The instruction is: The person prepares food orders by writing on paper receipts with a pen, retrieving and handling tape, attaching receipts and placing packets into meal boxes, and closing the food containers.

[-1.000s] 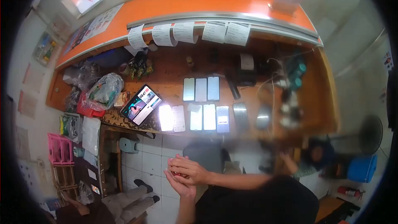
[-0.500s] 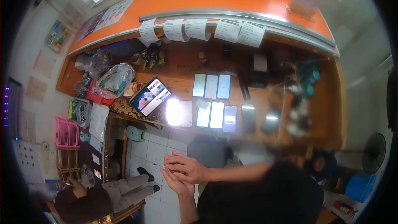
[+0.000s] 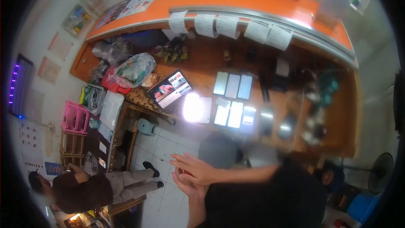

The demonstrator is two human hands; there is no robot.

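My hands are together over the floor tiles, in front of the counter. My right hand (image 3: 198,170) lies on top, fingers stretched out and slightly apart. Below it, my left hand (image 3: 190,189) is palm up, with its fingers partly hidden. Between the palms a small red thing (image 3: 182,171) shows, too covered to name; the left hand cups it. Nearest on the counter are a glaring white light (image 3: 193,107), a tablet (image 3: 170,89) with a lit screen, and phones in two rows, among them a bright-screened phone (image 3: 235,114).
A grey seat-like shape (image 3: 219,147) stands beyond my hands. A person in a dark shirt (image 3: 84,194) is at the left; another person (image 3: 331,175) is at the lower right. Plastic bags (image 3: 135,69), a pink basket (image 3: 76,117), a stool (image 3: 146,126) and a fan (image 3: 380,173) surround the workspace.
The view has swung left, so the counter sits farther right in it. My right hand's fingers have straightened from a curl over the left palm.
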